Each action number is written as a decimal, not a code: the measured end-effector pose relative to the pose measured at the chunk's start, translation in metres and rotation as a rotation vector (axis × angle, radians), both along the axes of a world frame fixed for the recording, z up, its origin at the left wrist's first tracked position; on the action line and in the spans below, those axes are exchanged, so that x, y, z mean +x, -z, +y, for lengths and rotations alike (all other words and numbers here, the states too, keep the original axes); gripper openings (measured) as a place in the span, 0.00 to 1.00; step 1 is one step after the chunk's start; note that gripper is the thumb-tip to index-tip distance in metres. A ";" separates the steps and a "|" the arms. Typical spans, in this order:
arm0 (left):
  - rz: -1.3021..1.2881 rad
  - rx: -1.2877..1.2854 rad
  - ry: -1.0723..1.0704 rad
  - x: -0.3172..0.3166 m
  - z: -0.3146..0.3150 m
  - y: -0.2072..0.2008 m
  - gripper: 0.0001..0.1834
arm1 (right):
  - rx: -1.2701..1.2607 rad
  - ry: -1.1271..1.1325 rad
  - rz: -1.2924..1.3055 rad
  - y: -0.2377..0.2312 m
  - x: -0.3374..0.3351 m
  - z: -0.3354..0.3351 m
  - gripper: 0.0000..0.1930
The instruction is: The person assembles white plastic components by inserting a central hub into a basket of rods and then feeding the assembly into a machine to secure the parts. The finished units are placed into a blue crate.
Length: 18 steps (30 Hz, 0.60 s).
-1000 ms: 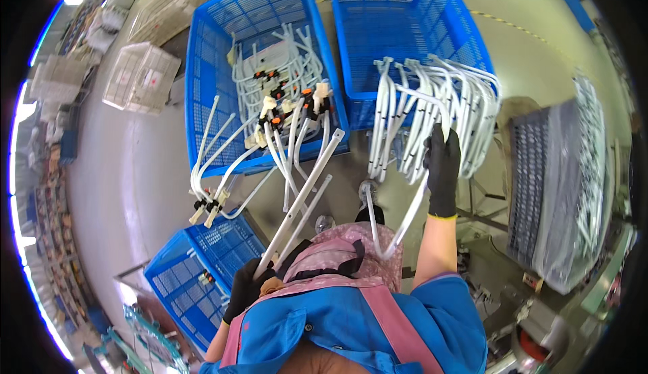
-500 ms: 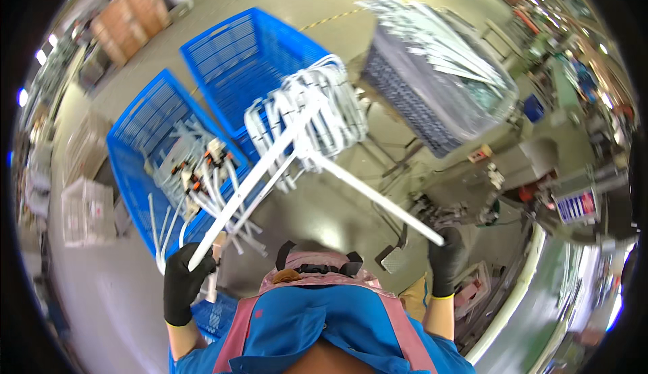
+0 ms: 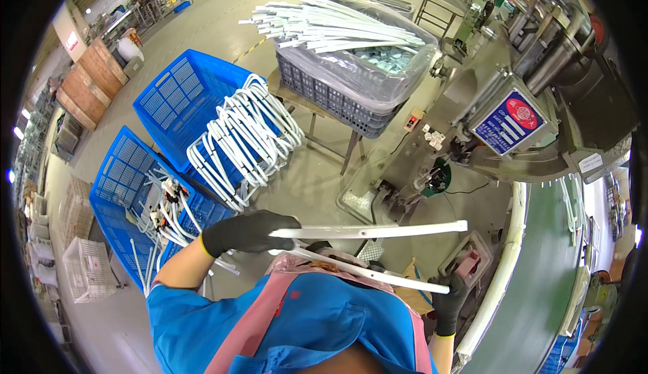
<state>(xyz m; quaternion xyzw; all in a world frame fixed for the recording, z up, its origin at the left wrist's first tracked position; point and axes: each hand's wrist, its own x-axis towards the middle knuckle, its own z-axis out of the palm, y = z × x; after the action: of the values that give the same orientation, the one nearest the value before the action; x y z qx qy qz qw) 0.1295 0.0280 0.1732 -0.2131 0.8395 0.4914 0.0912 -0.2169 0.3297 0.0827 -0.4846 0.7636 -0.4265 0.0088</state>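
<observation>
Two long white bars come together at my left hand (image 3: 246, 232), which wears a black glove and is closed around their meeting end. The upper white bar (image 3: 378, 231) runs nearly level to the right, its far end free. Sloping down to the right, the lower white bar (image 3: 368, 273) reaches my right hand (image 3: 451, 300), also black-gloved and closed on its tip. Whether the bars are joined is hidden by my left glove. Both bars are close in front of my chest.
Bent white tubes (image 3: 246, 138) hang on a blue crate (image 3: 169, 97); another blue crate (image 3: 111, 192) holds white parts. Loose white strips (image 3: 337, 26) lie on a lined grey crate (image 3: 324, 90). A machine (image 3: 466, 111) stands at right, beside a green conveyor belt (image 3: 540, 259).
My view has turned right, toward the machine. The bars have come nearer my body and now point right. My left hand has moved up and inward; my right hand stays at the lower bar's tip.
</observation>
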 end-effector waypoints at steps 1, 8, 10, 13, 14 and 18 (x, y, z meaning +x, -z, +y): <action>0.014 0.085 0.045 -0.017 -0.002 0.001 0.20 | 0.015 0.045 -0.057 0.003 -0.001 0.008 0.17; -0.060 0.135 0.414 -0.130 -0.042 0.016 0.24 | 0.189 0.161 0.730 -0.001 0.017 -0.011 0.10; -0.044 0.104 0.552 -0.159 -0.060 0.028 0.22 | 0.149 0.202 0.824 -0.001 0.019 -0.038 0.13; 0.069 0.215 0.747 -0.195 -0.099 0.046 0.22 | 0.280 0.099 0.655 -0.005 0.011 -0.073 0.14; 0.045 0.198 0.752 -0.206 -0.112 0.050 0.21 | 0.387 0.043 0.495 -0.007 0.007 -0.082 0.13; 0.341 0.223 0.688 -0.264 -0.204 0.050 0.19 | 0.467 -0.028 0.469 -0.008 0.001 -0.121 0.08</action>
<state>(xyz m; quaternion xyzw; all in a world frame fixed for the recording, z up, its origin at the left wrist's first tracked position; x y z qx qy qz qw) -0.1345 -0.1755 0.1236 0.1766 0.8065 0.5485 0.1322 -0.2164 0.2084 0.0905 -0.5649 0.8153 -0.1164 -0.0508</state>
